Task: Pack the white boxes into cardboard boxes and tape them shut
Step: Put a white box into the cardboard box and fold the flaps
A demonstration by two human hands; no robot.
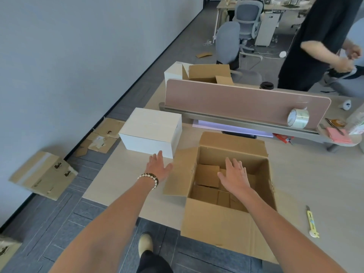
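A closed white box [150, 132] stands on the pale desk [118, 174] at its left end. To its right an open cardboard box [220, 223] sits with its flaps spread; only its folded bottom flaps show inside. My left hand [158, 167], fingers straight, hovers just in front of the white box's near corner. My right hand [235, 177] is spread flat above the cardboard box's opening. Neither hand holds anything. A roll of clear tape [297, 118] leans against the desk divider at the back right.
A yellow utility knife [312, 221] lies near the desk's right front edge. Behind the brown divider [246, 99] stand another open cardboard box [208, 72] and a white box [173, 72]. A person in black [323, 40] stands at the back right. Flattened cardboard [42, 175] lies on the floor at left.
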